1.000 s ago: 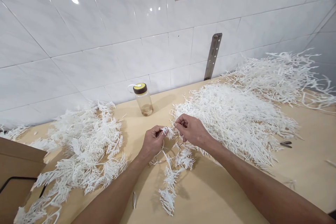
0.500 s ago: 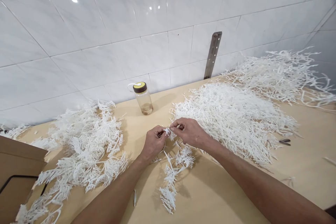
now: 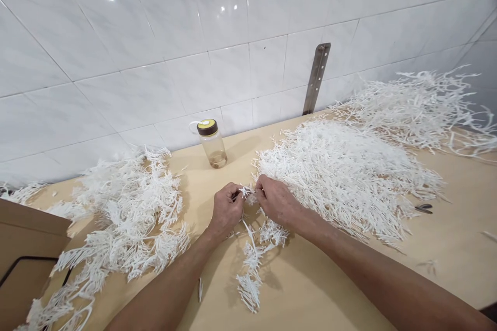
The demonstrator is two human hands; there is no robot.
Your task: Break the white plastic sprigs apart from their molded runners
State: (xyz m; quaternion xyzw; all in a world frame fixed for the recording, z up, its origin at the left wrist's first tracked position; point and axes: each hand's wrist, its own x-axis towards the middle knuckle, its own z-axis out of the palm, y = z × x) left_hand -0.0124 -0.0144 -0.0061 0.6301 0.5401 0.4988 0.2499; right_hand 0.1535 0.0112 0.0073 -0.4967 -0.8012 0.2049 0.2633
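My left hand [image 3: 227, 212] is closed in a pinch around a string of white bristly sprigs, and one small sprig [image 3: 244, 192] sticks up at its fingertips. Below the hands the rest of the white sprig string [image 3: 250, 284] trails over the tabletop. Close by on the right, my right hand [image 3: 277, 201] has its thumb and fingers pressed together beside that sprig; what it pinches is too small and hidden to make out. A large pile of thin white strands [image 3: 341, 176] lies right behind my right hand.
Bunched white sprig strings [image 3: 132, 222] cover the left side of the table [image 3: 322, 289]. A clear bottle with a yellow-topped dark lid [image 3: 213, 147] stands near the tiled wall. Longer white strands [image 3: 419, 108] heap at the back right, dark snips [image 3: 423, 208] lie right, and a cardboard box [image 3: 31, 248] sits left.
My right hand has drawn slightly to the right of the sprig, its fingers curled in more tightly. My left hand has shifted a little to the left, keeping its pinch.
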